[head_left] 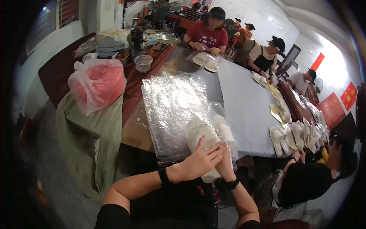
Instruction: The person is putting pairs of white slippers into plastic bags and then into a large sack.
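A pair of cream open-toe slippers lies in front of me at the table's near edge. The left slipper (200, 131) points away from me, its heel end showing below my hands. Its mate, the right slipper (224, 131), sits partly inside a clear plastic bag (233, 143). My left hand (198, 162) rests across the left slipper, fingers stretched toward the right and thumb raised. Tucked against the slippers, my right hand (225, 164) has most of its fingers hidden behind the left one's. Under the slippers spreads a stack of shiny clear bags (171, 110).
At the left stands a white bag with red contents (97, 82) on a green sack (85, 141). A plastic tub (143, 63) and a dark flask (137, 40) are beyond. Co-workers handle slippers across the table and at right, where several slippers (297, 133) lie.
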Demonstrator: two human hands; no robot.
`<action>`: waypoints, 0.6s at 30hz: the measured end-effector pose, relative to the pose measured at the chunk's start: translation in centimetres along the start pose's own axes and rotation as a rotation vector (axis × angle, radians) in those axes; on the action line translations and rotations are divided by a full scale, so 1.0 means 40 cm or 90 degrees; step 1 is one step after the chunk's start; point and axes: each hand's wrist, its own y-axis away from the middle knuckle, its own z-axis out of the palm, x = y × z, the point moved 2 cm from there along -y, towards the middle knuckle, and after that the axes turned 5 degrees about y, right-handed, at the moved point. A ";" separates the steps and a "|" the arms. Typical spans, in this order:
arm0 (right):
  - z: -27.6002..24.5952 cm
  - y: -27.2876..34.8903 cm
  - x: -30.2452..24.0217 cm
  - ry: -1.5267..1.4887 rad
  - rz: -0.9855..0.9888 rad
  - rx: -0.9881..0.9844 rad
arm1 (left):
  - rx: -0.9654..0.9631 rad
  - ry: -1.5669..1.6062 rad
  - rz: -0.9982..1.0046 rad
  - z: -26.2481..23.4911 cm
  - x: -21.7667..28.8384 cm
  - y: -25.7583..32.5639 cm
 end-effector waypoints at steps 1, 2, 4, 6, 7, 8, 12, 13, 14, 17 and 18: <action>0.014 -0.009 0.027 0.024 0.015 -0.050 | 0.001 0.005 0.013 -0.004 0.006 -0.004; 0.033 -0.003 0.051 -0.176 -0.011 0.069 | -0.007 0.036 0.028 -0.006 0.013 -0.008; 0.086 -0.030 0.165 -0.470 0.066 0.117 | -0.012 0.063 0.055 -0.003 0.019 -0.025; 0.095 -0.070 0.008 -0.425 -0.020 0.065 | -0.044 0.097 0.015 -0.004 -0.005 0.035; 0.087 -0.080 0.021 -0.420 -0.028 0.073 | -0.039 0.090 0.025 -0.003 -0.011 0.027; 0.099 -0.086 0.043 -0.251 -0.007 0.057 | -0.032 0.083 0.015 0.000 -0.024 0.027; 0.144 -0.092 0.024 0.060 -0.148 0.164 | -0.023 0.049 -0.032 -0.028 -0.050 0.055; 0.154 -0.092 0.026 0.120 -0.195 0.158 | -0.029 0.047 -0.036 -0.031 -0.051 0.063; 0.160 -0.098 0.044 0.115 -0.194 0.161 | -0.024 0.033 -0.024 -0.034 -0.049 0.061; 0.180 -0.115 0.058 -0.200 0.024 0.057 | -0.018 0.030 -0.018 -0.034 -0.046 0.059; 0.148 -0.122 -0.018 -0.101 -0.012 0.056 | -0.011 0.042 -0.032 -0.035 -0.049 0.072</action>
